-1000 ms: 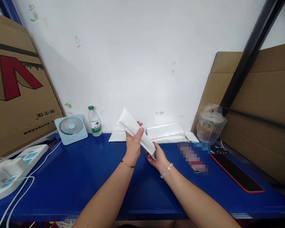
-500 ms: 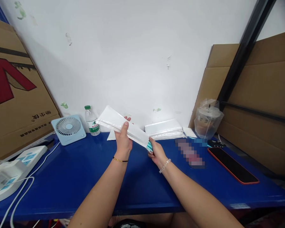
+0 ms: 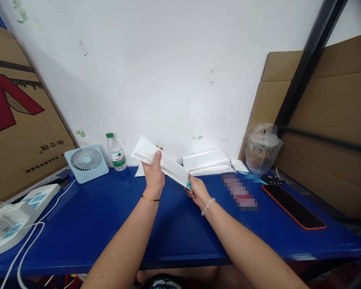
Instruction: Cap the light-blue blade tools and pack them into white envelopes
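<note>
One white padded sleeve [image 3: 176,171], held above the blue table [image 3: 102,224]: left hand [image 3: 154,174] closed round its middle, right hand's [image 3: 199,191] fingers pinching one teal item [image 3: 188,184], apparently mostly inside, one end left outside.

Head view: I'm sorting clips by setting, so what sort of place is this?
Probably a makeshift workstation, perhaps in a storeroom: a blue table against a white wall, stacked white packets on it, and cardboard panels standing at both sides.

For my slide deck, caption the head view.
Left hand grips a white pouch, right hand at its end where teal shows, over a blue table.
</note>
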### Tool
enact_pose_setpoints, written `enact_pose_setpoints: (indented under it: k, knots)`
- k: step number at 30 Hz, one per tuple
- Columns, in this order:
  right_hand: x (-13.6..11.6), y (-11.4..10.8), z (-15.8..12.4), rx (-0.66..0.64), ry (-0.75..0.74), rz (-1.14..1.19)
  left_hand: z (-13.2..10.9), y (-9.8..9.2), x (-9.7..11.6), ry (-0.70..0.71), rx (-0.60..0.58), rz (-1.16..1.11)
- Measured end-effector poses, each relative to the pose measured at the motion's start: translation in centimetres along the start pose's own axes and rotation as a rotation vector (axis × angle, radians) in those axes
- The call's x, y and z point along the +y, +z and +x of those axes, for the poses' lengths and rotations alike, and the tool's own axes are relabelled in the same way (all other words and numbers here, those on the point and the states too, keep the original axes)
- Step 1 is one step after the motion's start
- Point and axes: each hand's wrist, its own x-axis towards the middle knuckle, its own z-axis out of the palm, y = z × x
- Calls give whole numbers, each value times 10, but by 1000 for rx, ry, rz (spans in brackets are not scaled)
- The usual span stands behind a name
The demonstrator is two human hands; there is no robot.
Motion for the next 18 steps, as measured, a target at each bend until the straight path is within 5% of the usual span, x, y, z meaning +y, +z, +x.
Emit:
enact_pose_setpoints:
  k: [6,14,18]
  knots:
    - [2,-8,10,86,-79,-228,11,-5,10,73,16,-7]
    - [-23,-59,23,294,-285,-861,35,-21,29,133,21,37]
    - [-16,-52,17,280,-291,-1151,39,-32,29,45,72,-13]
